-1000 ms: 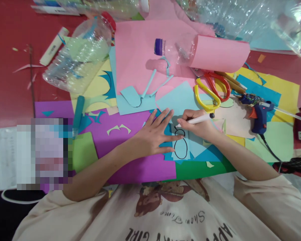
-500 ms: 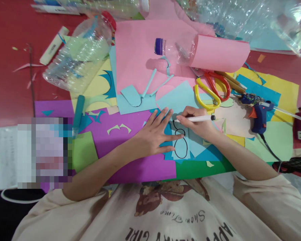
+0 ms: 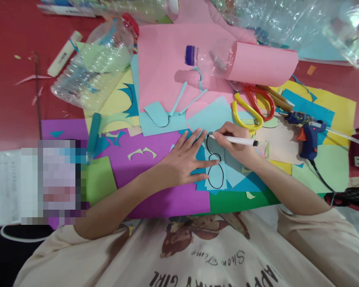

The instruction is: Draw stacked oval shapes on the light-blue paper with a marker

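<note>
My left hand (image 3: 185, 159) lies flat with fingers spread, pressing down a light blue paper piece (image 3: 219, 169) that rests on purple and blue sheets. My right hand (image 3: 235, 144) is closed around a white marker (image 3: 236, 140), whose tip touches the paper at the top of a black outline (image 3: 214, 167) made of two stacked loops. The marker lies nearly level, its dark end pointing right.
Yellow and red scissors (image 3: 251, 107) and a blue glue gun (image 3: 309, 135) lie to the right. A pink paper roll with a bottle top (image 3: 242, 61), a crushed clear bottle (image 3: 92, 67), a white glue stick (image 3: 63, 54) and coloured paper sheets cover the red table (image 3: 8, 91).
My right hand has moved the marker tip upward along the light blue paper, lengthening the black outline's upper loop. My left hand has stayed in place.
</note>
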A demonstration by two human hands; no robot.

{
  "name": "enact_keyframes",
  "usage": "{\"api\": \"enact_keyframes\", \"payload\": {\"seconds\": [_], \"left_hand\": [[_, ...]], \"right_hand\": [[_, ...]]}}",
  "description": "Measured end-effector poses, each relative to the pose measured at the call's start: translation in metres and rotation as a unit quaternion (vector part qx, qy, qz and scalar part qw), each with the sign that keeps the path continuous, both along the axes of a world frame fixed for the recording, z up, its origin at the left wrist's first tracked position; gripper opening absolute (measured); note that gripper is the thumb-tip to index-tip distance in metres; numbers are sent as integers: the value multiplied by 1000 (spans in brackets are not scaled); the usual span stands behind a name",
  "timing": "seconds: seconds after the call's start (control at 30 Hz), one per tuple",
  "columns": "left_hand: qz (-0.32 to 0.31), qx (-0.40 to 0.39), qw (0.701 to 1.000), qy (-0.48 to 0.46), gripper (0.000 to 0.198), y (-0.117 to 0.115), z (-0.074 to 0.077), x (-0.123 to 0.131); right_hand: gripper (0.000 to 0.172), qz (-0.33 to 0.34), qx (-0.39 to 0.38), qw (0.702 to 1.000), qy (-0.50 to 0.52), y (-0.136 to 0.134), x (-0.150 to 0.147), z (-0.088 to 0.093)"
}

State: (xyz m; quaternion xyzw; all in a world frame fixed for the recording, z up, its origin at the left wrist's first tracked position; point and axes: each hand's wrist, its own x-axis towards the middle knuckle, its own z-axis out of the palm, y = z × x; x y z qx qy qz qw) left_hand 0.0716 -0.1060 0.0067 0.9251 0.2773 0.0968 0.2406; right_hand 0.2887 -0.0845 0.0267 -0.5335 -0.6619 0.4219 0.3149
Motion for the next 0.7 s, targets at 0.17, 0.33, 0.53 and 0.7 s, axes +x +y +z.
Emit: {"api": "enact_keyframes", "payload": {"seconds": [0.17, 0.33, 0.53, 0.7], "left_hand": [[5, 11, 1000, -14, 49, -1, -1, 0], [-3, 11, 1000, -14, 50, 0, -1, 0], [6, 1, 1000, 2, 52, 0, 0, 1], [0, -1, 1000, 11, 53, 0, 2, 1]], "right_hand": [[28, -13, 14, 1000, -3, 1, 1, -4], [27, -39, 11, 999, -13, 3, 0, 3], [27, -61, 14, 998, -22, 4, 1, 5], [28, -66, 21, 997, -36, 5, 4, 4]]}}
